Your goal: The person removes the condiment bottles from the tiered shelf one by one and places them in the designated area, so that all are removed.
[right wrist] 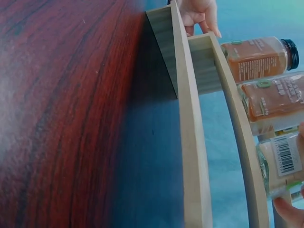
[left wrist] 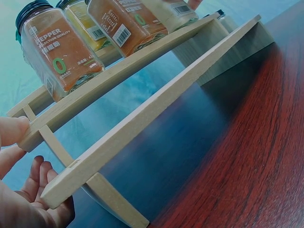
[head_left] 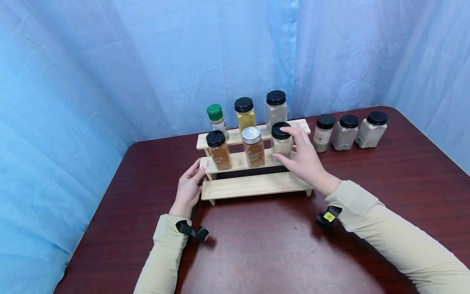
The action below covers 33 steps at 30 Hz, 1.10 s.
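A three-step wooden spice rack (head_left: pixel 253 185) stands on the table. My left hand (head_left: pixel 189 188) pinches the left end of its middle step, thumb on top; in the left wrist view the other fingers curl below. On the right of that step is a spice jar (head_left: pixel 282 146) with pale contents and a black lid. My right hand (head_left: pixel 302 157) grips this jar between thumb and fingers. Beside it stand a silver-lidded jar (head_left: pixel 253 151) of orange-brown powder and a black-lidded pepper jar (head_left: pixel 219 155). From the right wrist view, the gripped jar's barcode label (right wrist: pixel 286 154) is visible.
The top step carries a green-capped bottle (head_left: pixel 216 116), a yellow-filled jar (head_left: pixel 245 114) and a tall black-lidded jar (head_left: pixel 276 108). Right of the rack, three black-lidded jars stand on the dark red table (head_left: pixel 264 249): one round (head_left: pixel 323 134), two squarish (head_left: pixel 345 134). A blue curtain (head_left: pixel 183 61) hangs behind.
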Available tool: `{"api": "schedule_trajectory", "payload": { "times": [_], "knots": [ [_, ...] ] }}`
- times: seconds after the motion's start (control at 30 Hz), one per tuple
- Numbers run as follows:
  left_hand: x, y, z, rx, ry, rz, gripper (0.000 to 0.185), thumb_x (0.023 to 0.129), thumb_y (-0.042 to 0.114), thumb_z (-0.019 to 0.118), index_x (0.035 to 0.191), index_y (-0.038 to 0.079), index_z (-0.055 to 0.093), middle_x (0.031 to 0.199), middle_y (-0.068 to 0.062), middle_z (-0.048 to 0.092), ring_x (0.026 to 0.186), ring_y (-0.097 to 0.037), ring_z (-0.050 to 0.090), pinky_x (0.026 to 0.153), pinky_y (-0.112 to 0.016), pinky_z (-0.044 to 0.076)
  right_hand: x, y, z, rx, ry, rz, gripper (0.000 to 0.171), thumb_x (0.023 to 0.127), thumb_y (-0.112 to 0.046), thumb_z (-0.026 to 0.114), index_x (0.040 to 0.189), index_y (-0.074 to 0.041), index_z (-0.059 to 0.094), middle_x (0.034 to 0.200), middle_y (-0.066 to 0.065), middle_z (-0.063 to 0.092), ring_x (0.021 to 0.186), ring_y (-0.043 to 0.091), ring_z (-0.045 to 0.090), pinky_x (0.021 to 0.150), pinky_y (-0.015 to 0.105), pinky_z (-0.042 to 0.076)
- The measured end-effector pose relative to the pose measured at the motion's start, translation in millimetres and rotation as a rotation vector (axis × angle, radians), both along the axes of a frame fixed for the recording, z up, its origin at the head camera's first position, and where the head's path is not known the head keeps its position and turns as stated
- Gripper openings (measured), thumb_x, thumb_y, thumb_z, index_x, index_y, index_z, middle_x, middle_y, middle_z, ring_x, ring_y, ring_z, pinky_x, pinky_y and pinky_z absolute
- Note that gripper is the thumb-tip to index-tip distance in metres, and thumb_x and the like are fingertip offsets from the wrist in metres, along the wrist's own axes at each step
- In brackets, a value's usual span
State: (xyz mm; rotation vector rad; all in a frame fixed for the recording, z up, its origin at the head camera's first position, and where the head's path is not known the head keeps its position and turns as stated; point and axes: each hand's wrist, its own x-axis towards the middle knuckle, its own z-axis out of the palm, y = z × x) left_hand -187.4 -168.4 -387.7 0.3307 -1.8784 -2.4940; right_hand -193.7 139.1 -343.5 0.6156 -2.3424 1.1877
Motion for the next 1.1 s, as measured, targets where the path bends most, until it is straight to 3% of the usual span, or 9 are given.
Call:
{"api": "schedule_trajectory", "payload": {
  "times": [0.4, 0.63, 0.87, 1.1],
  "knots": [
    [0.1, 0.1, -0.1, -0.006, -0.013, 0.008, 0.049, 0.098, 0.006, 0.049, 0.146, 0.009, 0.038, 0.101, 0.005, 0.055, 0.089, 0.001, 0.059, 0.08, -0.024, 0.045, 3.2, -2.3, -6.2, 0.032, 0.136, -0.041, 0.069, 0.076, -0.004, 0.079, 0.132, -0.008, 0.039, 0.127, 0.024, 0.042, 0.112, 0.034, 0.049, 0.077, 0.05, 0.051],
    [-0.6, -0.1, -1.6, -0.01, -0.013, 0.006, 0.049, 0.098, 0.006, 0.049, 0.145, 0.008, 0.038, 0.099, 0.006, 0.056, 0.088, 0.001, 0.059, 0.082, -0.024, 0.045, 5.1, -1.2, -12.1, 0.043, 0.212, -0.048, 0.069, 0.074, -0.005, 0.08, 0.129, -0.008, 0.039, 0.124, 0.026, 0.042, 0.099, 0.033, 0.05, 0.074, 0.05, 0.049],
    [0.0, -1.5, -3.4, -0.024, -0.019, 0.001, 0.05, 0.098, 0.008, 0.049, 0.146, 0.009, 0.036, 0.11, 0.001, 0.053, 0.093, 0.0, 0.058, 0.09, -0.029, 0.042, 6.5, -2.1, -17.4, 0.038, 0.298, -0.033, 0.07, 0.07, 0.002, 0.081, 0.124, -0.007, 0.037, 0.121, 0.029, 0.04, 0.107, 0.039, 0.051, 0.072, 0.05, 0.052],
    [-1.1, -0.6, -3.1, -0.026, -0.017, -0.001, 0.049, 0.099, 0.007, 0.049, 0.146, 0.009, 0.037, 0.113, -0.001, 0.053, 0.095, 0.0, 0.058, 0.094, -0.033, 0.04, 5.7, -2.1, -19.8, 0.027, 0.338, -0.044, 0.072, 0.067, 0.005, 0.081, 0.123, -0.007, 0.038, 0.119, 0.03, 0.041, 0.104, 0.039, 0.051, 0.068, 0.048, 0.05]
  ]
}}
